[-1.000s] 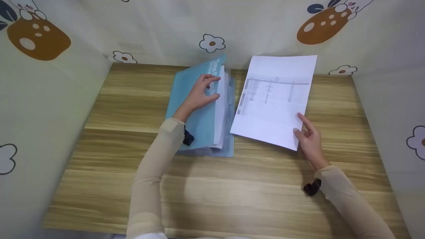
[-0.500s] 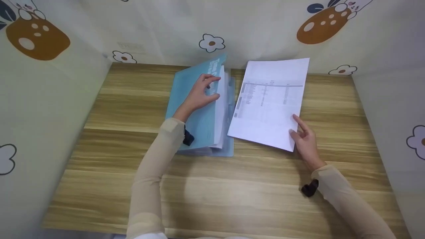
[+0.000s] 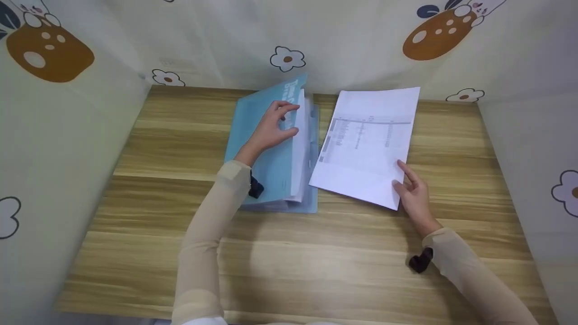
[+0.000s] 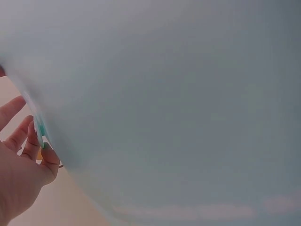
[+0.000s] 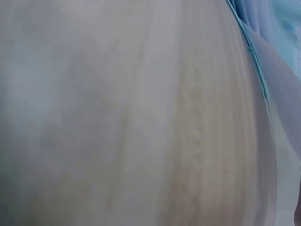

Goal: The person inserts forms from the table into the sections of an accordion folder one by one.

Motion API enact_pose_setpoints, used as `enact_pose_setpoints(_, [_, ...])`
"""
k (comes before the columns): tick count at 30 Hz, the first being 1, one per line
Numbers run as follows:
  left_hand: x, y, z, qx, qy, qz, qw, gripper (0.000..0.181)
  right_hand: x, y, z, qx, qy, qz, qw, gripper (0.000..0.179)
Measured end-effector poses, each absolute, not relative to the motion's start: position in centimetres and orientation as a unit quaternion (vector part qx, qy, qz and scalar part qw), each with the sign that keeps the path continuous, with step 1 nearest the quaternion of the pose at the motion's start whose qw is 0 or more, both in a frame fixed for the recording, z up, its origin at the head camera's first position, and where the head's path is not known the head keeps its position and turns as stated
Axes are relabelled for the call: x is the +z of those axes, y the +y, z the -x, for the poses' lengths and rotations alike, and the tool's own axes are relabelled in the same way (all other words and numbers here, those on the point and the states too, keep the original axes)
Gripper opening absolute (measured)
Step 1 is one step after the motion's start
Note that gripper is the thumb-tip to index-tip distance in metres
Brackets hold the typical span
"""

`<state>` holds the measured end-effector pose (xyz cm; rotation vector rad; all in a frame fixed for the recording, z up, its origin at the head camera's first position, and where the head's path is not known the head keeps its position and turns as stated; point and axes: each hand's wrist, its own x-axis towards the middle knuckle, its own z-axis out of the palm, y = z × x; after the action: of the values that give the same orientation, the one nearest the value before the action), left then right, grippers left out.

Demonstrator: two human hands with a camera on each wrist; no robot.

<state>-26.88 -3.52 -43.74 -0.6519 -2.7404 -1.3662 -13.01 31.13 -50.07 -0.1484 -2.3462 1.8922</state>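
Note:
A light blue folder [image 3: 275, 174] with white lettering lies left of centre in the head view, its cover lifted and white pages showing along the right side. My left hand [image 3: 272, 128] holds the raised cover and pages at that edge, thumb and fingers apart along it. The left wrist view has the hand [image 4: 21, 172] gripping the edge of the pale blue cover [image 4: 164, 117], which fills most of the picture. Right of the folder, my right hand [image 3: 414, 196] pinches a white printed sheet [image 3: 361, 167] by its lower right edge. The sheet is tilted, its lower left corner close to the folder.
Everything is on a wood-grain table [image 3: 325, 266] against a patterned wall covering [image 3: 216, 49], with side walls at both ends. The right wrist view is mostly blurred tabletop [image 5: 202, 132], with the folder's blue edge [image 5: 256, 61] at upper right.
My right hand has brought the printed sheet left, nearer the folder, and its top edge has come down toward me. The left hand and folder have stayed in place.

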Motion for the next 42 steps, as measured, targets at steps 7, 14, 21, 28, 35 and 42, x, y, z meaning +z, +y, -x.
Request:
enact_pose_setpoints(7, [-43.8, -3.5, 26.9, -0.436, -0.876, 0.206, 0.008, 0.05, -50.2, 30.8, 12.9, 0.626, -0.776, 0.044, 0.064, 0.05])
enact_pose_setpoints(14, [-43.8, -3.5, 26.9, -0.436, -0.877, 0.202, 0.005, 0.051, -50.0, 30.2, 12.7, 0.638, -0.767, 0.035, 0.056, 0.049])
enact_pose_setpoints(21, [-43.8, -3.6, 27.0, -0.442, -0.872, 0.212, 0.006, 0.05, -50.0, 30.2, 12.4, 0.644, -0.761, 0.03, 0.075, 0.049])
enact_pose_setpoints(28, [-43.8, -3.7, 27.0, -0.438, -0.874, 0.21, 0.0, 0.05, -49.4, 29.7, 11.6, 0.652, -0.754, 0.037, 0.071, 0.05])
enact_pose_setpoints(35, [-43.8, -3.6, 26.9, -0.437, -0.877, 0.202, 0.002, 0.05, -50.0, 29.7, 11.0, 0.645, -0.759, 0.047, 0.073, 0.049])
enact_pose_setpoints(42, [-43.9, -3.5, 27.0, -0.437, -0.876, 0.204, 0.003, 0.051, -50.9, 29.9, 10.5, 0.633, -0.769, 0.046, 0.077, 0.048])
